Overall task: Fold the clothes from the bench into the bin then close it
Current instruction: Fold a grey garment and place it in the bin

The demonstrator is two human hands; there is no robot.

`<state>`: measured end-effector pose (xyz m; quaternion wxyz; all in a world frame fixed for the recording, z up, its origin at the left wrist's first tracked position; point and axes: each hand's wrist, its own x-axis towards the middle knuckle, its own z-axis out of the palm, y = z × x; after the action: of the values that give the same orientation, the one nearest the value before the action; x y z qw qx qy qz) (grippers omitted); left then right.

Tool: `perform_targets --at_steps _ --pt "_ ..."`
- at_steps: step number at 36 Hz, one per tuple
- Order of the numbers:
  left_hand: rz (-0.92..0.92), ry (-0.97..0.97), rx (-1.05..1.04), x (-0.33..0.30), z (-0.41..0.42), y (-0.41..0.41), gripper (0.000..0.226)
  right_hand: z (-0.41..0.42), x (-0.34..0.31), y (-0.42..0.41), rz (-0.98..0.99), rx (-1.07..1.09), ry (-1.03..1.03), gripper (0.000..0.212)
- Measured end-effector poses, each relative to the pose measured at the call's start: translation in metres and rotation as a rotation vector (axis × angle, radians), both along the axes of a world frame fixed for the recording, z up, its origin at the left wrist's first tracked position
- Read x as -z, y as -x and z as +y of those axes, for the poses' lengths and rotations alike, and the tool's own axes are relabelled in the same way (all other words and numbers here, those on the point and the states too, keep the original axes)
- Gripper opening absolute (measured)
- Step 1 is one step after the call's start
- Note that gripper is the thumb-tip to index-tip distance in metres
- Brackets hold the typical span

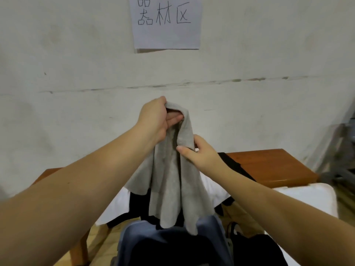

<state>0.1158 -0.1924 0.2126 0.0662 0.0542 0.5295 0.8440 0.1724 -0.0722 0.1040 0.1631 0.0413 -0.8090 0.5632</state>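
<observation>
A grey garment (172, 181) hangs in the air in front of me, above the wooden bench (269, 166). My left hand (155, 120) grips its top edge, fingers curled into the cloth. Lower and to the right, my right hand (199, 152) pinches a fold of the same garment between thumb and fingers. White cloth (115, 204) and black clothes (236, 166) lie on the bench under it. Below the garment's hem sits a blue-rimmed fabric bin (211, 227) with a dark inside.
A pale wall with a paper sign (167, 22) stands right behind the bench. A grey metal frame (342, 150) is at the far right. Another white cloth (307, 196) lies at the right, over the bench's front. The floor is wood.
</observation>
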Motion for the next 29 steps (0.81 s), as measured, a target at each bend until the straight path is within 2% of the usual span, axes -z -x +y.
perform_targets --at_steps 2,3,5,8,12,15,18,29 --pt "-0.001 -0.021 -0.017 0.000 -0.003 0.001 0.017 0.001 0.004 0.003 0.023 0.058 -0.076 0.012" --pt "0.003 -0.031 -0.023 -0.001 -0.004 0.001 0.017 0.004 0.007 0.006 0.012 0.090 -0.149 0.017" --pt "0.013 -0.046 -0.043 -0.002 -0.009 0.003 0.017 0.011 0.015 0.014 -0.103 0.118 -0.275 0.030" --pt "0.013 -0.067 -0.090 -0.004 -0.021 0.008 0.016 0.028 0.031 0.024 -0.315 0.032 -0.358 0.029" --pt "0.022 -0.060 -0.187 -0.005 -0.041 0.019 0.017 0.056 0.045 0.022 -0.406 -0.019 -0.380 0.037" --pt "0.013 -0.053 -0.248 -0.001 -0.057 0.032 0.016 0.076 0.044 0.018 -0.426 -0.022 -0.474 0.030" --pt "-0.005 -0.048 -0.294 0.005 -0.070 0.042 0.013 0.093 0.034 0.015 -0.445 -0.040 -0.523 0.033" --pt "-0.087 -0.047 -0.319 0.033 -0.090 0.064 0.023 0.119 -0.002 0.001 -0.683 -0.214 -0.710 0.033"
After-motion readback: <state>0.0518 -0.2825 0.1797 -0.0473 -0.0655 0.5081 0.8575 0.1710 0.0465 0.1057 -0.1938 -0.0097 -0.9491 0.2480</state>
